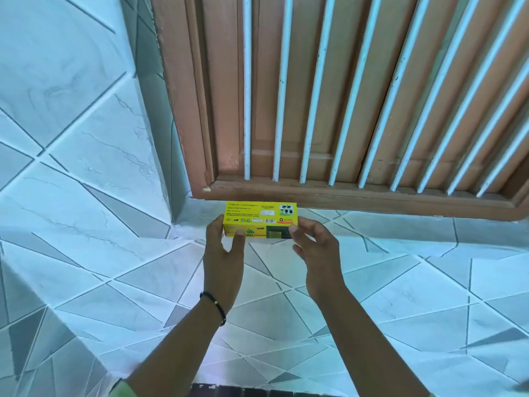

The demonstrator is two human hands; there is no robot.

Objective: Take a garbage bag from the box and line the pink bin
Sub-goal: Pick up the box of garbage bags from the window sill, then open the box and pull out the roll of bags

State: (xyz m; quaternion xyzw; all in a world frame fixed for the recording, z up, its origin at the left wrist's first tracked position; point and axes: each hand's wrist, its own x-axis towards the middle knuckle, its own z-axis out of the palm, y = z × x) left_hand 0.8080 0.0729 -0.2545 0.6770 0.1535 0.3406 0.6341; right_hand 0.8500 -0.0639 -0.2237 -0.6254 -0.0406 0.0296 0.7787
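Both forearms reach forward over the tiled tabletop (372, 296). Left hand (221, 253), a black bracelet (216, 306) at its wrist, pinches the yellow box (260, 217) by its left end; right hand (317, 253) pinches the right end, just below the wooden window frame (343, 193).

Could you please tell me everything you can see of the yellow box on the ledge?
The yellow box is a small, long carton, apparently cardboard, printed with fine text, a barcode label and green pictures. It looks closed and lies lengthwise at the back of the tiled ledge, below the wooden window frame. The left hand and right hand grip its ends.
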